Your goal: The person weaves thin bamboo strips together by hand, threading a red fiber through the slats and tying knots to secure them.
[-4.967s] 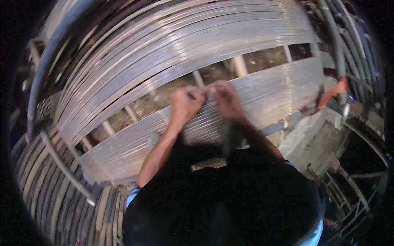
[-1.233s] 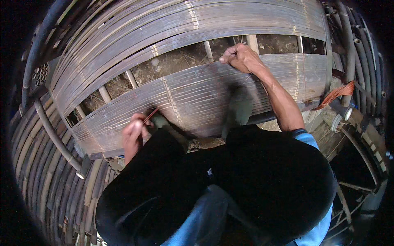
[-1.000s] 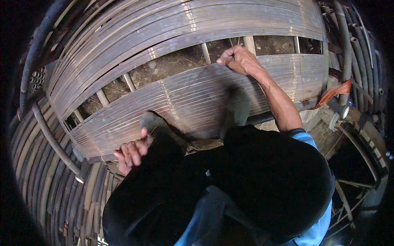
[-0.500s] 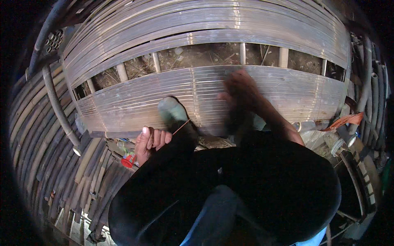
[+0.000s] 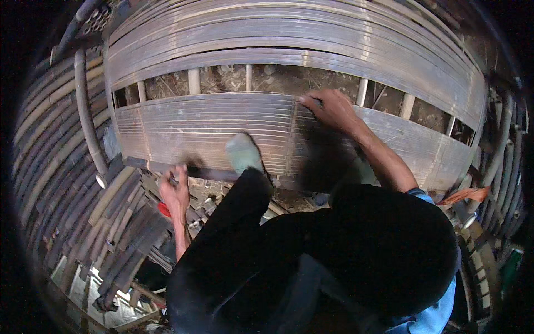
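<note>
A near panel of thin, flat slats, seemingly bamboo (image 5: 206, 119), lies in front of me, with a pale binding line (image 5: 292, 131) crossing it. At its far edge, just right of that line, my right hand (image 5: 334, 108) bends down with thumb and fingertips pinched together. Whatever is between them is too small to make out. My left hand (image 5: 176, 189) is raised off the panel's front left edge, its fingers curled toward the thumb; no held thing shows clearly. My foot in a light green sock (image 5: 243, 153) presses on the panel between both hands.
Beyond a gap crossed by light bars (image 5: 247, 78) stretches a far panel of slats (image 5: 233, 42). Long poles (image 5: 55, 167) are stacked at the left, more (image 5: 506, 150) at the right. A red object (image 5: 163, 209) lies by my left wrist, an orange bundle of strands (image 5: 467, 196) at the right.
My left hand has moved left and up from beside my leg, and the thin cord seen at it no longer shows. My right hand, blurred before, now pinches at the near panel's far edge.
</note>
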`<state>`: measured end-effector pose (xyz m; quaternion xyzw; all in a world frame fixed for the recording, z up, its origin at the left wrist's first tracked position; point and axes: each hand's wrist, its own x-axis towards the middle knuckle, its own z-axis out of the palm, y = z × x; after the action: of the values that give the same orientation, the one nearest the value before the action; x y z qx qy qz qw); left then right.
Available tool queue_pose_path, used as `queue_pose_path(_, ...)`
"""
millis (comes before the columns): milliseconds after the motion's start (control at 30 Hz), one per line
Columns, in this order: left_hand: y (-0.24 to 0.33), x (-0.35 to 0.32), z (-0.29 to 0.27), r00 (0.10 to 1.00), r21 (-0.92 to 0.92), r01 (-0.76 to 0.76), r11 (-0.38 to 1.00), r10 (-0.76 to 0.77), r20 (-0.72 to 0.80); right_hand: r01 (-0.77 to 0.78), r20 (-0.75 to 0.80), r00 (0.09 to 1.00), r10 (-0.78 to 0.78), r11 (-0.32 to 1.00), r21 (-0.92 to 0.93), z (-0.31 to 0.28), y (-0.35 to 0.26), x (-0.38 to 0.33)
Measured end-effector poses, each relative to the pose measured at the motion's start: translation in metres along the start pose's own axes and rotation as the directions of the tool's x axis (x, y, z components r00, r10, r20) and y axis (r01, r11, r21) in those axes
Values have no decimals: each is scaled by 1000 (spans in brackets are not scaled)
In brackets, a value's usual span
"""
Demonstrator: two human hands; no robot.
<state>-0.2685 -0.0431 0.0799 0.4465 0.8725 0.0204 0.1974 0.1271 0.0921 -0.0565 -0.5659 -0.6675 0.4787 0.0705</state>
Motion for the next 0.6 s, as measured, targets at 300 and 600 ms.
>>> queue_pose_path(300,137,153,77,731,-117,-543,832,536,422,-204,120,971,205,979,-24,-8,-9,9)
queue_pose_path(600,144,177,107,642,-489,-168,856,471,605,-258,99,962,254,966,25,-10,-7,7)
